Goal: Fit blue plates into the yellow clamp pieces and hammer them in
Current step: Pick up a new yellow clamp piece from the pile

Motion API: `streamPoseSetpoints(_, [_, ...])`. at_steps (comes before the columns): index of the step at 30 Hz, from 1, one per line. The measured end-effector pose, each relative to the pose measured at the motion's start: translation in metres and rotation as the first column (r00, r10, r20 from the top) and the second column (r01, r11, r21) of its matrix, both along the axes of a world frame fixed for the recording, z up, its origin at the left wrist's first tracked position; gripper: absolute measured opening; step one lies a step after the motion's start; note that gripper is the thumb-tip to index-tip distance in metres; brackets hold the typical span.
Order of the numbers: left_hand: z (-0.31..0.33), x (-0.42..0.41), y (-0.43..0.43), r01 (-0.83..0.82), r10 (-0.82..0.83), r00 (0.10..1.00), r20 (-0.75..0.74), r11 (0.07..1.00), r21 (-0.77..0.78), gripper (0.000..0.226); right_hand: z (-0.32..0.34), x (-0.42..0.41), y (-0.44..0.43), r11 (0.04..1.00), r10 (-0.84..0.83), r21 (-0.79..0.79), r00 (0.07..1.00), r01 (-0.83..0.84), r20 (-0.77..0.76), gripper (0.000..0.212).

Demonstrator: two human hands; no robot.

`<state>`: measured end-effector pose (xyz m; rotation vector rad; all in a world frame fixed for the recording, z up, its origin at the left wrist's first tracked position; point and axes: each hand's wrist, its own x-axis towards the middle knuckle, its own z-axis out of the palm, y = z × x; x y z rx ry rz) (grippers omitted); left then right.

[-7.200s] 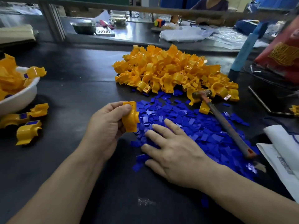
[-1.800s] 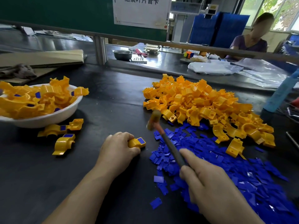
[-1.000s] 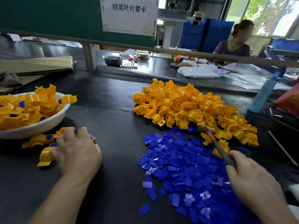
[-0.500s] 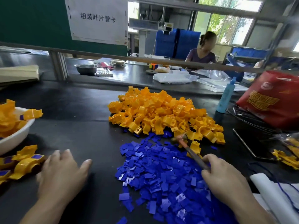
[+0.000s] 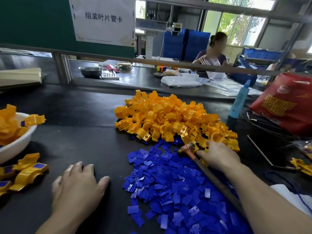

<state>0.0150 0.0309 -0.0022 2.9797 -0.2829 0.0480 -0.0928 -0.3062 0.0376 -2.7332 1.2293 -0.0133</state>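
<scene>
Fingers of the left hand [image 5: 76, 186] are laid slack on the table [image 5: 84, 124], while the right hand [image 5: 219, 157] is set against the yellow clamp pieces [image 5: 168, 119] beside the hammer [image 5: 214, 178] on the blue plates [image 5: 168, 191], its grasp indiscernible.

Black bench [image 5: 81, 119]. Heap of yellow clamp pieces [image 5: 172, 119], centre back; spread of blue plates [image 5: 168, 183] touching its near edge; white bowl [image 5: 16, 146] at left edge, fitted clamps [image 5: 28, 173] just beside; blue bottle [image 5: 239, 100] and red bag [image 5: 287, 105], right.

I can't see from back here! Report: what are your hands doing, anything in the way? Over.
Left hand flat on table, empty. Right hand at yellow clamp pile, grip unclear. Hammer lying on blue plates. Nothing in the way.
</scene>
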Motion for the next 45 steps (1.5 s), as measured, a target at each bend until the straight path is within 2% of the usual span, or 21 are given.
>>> streamPoseSetpoints(5, [0.002,-0.001,-0.001,0.014,-0.014,1.000,0.015,1.000,0.016,0.064,-0.013,0.003,0.000,1.000,0.006,0.018,0.996,-0.007,0.086,0.027])
streamPoseSetpoints(8, [0.001,-0.003,-0.003,0.030,-0.030,0.999,0.011,0.999,-0.011,0.065,-0.012,-0.007,0.003,0.992,0.041,-0.126,0.968,-0.010,0.247,0.018])
streamPoseSetpoints(10, [0.002,-0.007,-0.005,0.055,-0.053,0.998,0.023,0.995,-0.086,0.065,-0.006,-0.018,0.006,0.988,0.083,-0.152,0.923,-0.027,0.376,0.016])
streamPoseSetpoints(13, [0.007,-0.022,-0.016,0.211,-0.185,0.977,0.109,0.920,-0.331,0.060,0.010,-0.035,0.022,0.992,0.043,0.071,0.792,-0.108,0.609,0.004])
streamPoseSetpoints(15, [0.013,-0.040,-0.025,0.382,-0.337,0.924,0.179,0.810,-0.445,0.058,0.020,-0.048,0.041,0.951,-0.050,0.254,0.718,-0.180,0.694,0.011])
streamPoseSetpoints(16, [0.016,-0.050,-0.029,0.450,-0.412,0.891,0.191,0.739,-0.502,0.057,0.024,-0.053,0.053,0.903,-0.113,0.366,0.697,-0.226,0.709,0.018])
streamPoseSetpoints(18, [0.022,-0.071,-0.036,0.484,-0.542,0.829,0.134,0.578,-0.658,0.056,0.028,-0.061,0.081,0.704,-0.252,0.622,0.699,-0.342,0.669,0.021])
streamPoseSetpoints(20, [0.025,-0.088,-0.042,0.393,-0.634,0.772,0.048,0.416,-0.820,0.061,0.030,-0.065,0.108,0.458,-0.304,0.784,0.755,-0.419,0.582,0.018])
streamPoseSetpoints(22, [0.026,-0.096,-0.047,0.266,-0.687,0.726,0.015,0.261,-0.928,0.051,0.031,-0.067,0.130,0.268,-0.268,0.866,0.830,-0.422,0.488,0.017])
streamPoseSetpoints(24, [0.028,-0.096,-0.048,0.149,-0.697,0.717,0.013,0.135,-0.980,0.037,0.031,-0.067,0.145,0.170,-0.216,0.904,0.880,-0.393,0.423,0.023])
streamPoseSetpoints(27, [0.030,-0.093,-0.045,0.066,-0.692,0.722,0.017,0.044,-0.997,0.030,0.028,-0.066,0.154,0.127,-0.219,0.924,0.898,-0.362,0.382,0.032])
streamPoseSetpoints(29, [0.030,-0.091,-0.045,0.018,-0.692,0.721,-0.019,0.047,-0.999,0.025,0.024,-0.065,0.155,0.154,-0.233,0.924,0.896,-0.351,0.379,0.038])
streamPoseSetpoints(30, [0.029,-0.090,-0.046,0.005,-0.682,0.730,-0.045,0.071,-0.997,0.026,0.022,-0.065,0.156,0.214,-0.225,0.912,0.891,-0.350,0.395,0.042])
streamPoseSetpoints(31, [0.025,-0.088,-0.046,-0.013,-0.664,0.744,-0.079,0.103,-0.995,0.030,0.018,-0.064,0.155,0.339,-0.189,0.877,0.888,-0.342,0.419,0.046])
streamPoseSetpoints(32, [0.022,-0.085,-0.047,-0.044,-0.645,0.755,-0.116,0.127,-0.991,0.035,0.014,-0.065,0.153,0.526,-0.117,0.785,0.887,-0.327,0.447,0.050])
streamPoseSetpoints(33, [0.020,-0.083,-0.047,-0.090,-0.624,0.766,-0.156,0.137,-0.987,0.038,0.010,-0.067,0.149,0.726,-0.005,0.612,0.888,-0.313,0.459,0.054])
streamPoseSetpoints(34, [0.018,-0.081,-0.047,-0.139,-0.598,0.778,-0.195,0.138,-0.981,0.038,0.006,-0.070,0.144,0.876,0.135,0.370,0.893,-0.311,0.429,0.054])
streamPoseSetpoints(35, [0.017,-0.077,-0.047,-0.183,-0.568,0.792,-0.226,0.132,-0.974,0.036,0.003,-0.071,0.140,0.943,0.246,0.132,0.906,-0.306,0.345,0.051])
streamPoseSetpoints(37, [0.014,-0.070,-0.048,-0.283,-0.537,0.796,-0.278,0.076,-0.956,0.032,0.000,-0.073,0.134,0.945,0.325,-0.103,0.928,-0.311,0.180,0.047])
streamPoseSetpoints(40, [0.015,-0.062,-0.046,-0.410,-0.575,0.748,-0.331,-0.008,-0.912,0.049,-0.009,-0.072,0.137,0.905,0.408,-0.135,0.913,-0.404,0.004,0.049])
streamPoseSetpoints(45, [0.017,-0.064,-0.045,-0.424,-0.615,0.708,-0.347,0.022,-0.905,0.046,-0.019,-0.063,0.142,0.870,0.477,-0.171,0.877,-0.462,0.060,0.028])
